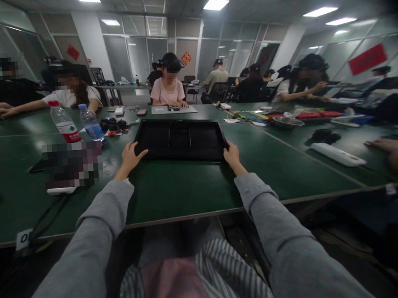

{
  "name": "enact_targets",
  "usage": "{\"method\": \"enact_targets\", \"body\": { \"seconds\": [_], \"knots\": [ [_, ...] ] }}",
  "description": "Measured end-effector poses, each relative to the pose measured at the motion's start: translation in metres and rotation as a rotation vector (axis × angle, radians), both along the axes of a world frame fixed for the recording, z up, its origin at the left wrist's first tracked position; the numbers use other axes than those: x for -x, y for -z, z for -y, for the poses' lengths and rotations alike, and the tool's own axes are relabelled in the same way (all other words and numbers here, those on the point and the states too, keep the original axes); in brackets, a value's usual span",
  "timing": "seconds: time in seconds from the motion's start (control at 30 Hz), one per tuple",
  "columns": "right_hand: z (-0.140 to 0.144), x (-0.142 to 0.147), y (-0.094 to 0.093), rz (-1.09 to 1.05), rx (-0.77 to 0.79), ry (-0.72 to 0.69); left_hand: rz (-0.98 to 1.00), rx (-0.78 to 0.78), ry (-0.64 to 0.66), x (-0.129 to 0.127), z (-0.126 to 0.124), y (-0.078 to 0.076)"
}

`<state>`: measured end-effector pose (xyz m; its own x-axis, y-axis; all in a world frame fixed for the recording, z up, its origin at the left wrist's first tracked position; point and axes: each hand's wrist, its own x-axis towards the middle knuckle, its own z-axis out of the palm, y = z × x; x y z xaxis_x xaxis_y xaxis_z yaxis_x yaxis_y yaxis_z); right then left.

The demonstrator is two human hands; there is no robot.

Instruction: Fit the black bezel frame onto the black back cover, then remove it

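Head view shows both arms stretched forward in grey sleeves, each hand at a near corner of a flat black tray (180, 139) lying on the green tabletop (175, 192). The left hand (131, 158) rests palm-down at the tray's near left corner, fingers loosely spread and lying over the rim, thumb pointing toward the tray's middle; it touches the rim rather than closing round it. The right hand (232, 155) sits at the near right corner, fingers curled against the tray's edge, thumb on top; whether it truly grips the rim cannot be told. The tray lies square to the person, its near edge well back from the tabletop's front edge, with a bare green strip between. To the left of the left hand lies a blurred-out patch, and beyond it stand two plastic water bottles, one with a red label (64, 123) and one with a blue label (91, 123), near the tray's far left corner. Small black items (113, 124) lie just beside the blue bottle. To the right the tabletop is open as far as a white oblong object (338, 154) and a dark bundle (322, 136). Another person's hand (397, 154) reaches in at the far right edge.
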<state>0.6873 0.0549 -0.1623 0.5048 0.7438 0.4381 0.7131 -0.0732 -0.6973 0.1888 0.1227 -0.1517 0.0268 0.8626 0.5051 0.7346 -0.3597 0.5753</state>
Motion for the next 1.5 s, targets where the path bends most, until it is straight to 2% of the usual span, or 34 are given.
{"method": "enact_targets", "body": {
  "seconds": [0.13,0.23,0.47,0.6,0.73,1.0,1.13,1.4,1.5],
  "knots": [
    [-0.002,-0.001,0.001,-0.046,-0.07,-0.03,0.17,0.161,-0.035,0.003,-0.013,-0.002],
    [-0.002,-0.003,0.001,-0.07,-0.064,-0.033,0.216,0.215,-0.107,0.006,-0.017,-0.006],
    [-0.007,-0.007,0.001,-0.102,-0.048,-0.079,-0.004,0.257,-0.297,0.019,0.006,-0.013],
    [-0.008,-0.005,-0.001,-0.058,0.005,-0.088,-0.127,0.197,-0.319,0.021,0.02,-0.015],
    [-0.005,-0.001,-0.005,-0.036,-0.004,-0.114,-0.131,0.153,-0.346,0.02,0.021,-0.016],
    [-0.005,0.002,-0.009,-0.076,-0.008,-0.079,-0.109,0.176,-0.306,0.02,0.012,-0.01],
    [-0.004,0.003,-0.013,-0.129,-0.025,-0.086,-0.014,0.211,-0.275,0.024,0.004,-0.007],
    [0.001,-0.013,-0.017,-0.393,-0.029,-0.15,0.245,0.258,-0.225,0.04,-0.01,-0.002],
    [0.001,-0.019,-0.019,-0.495,0.032,-0.261,0.335,0.268,-0.172,0.045,-0.008,-0.002]
  ]
}}
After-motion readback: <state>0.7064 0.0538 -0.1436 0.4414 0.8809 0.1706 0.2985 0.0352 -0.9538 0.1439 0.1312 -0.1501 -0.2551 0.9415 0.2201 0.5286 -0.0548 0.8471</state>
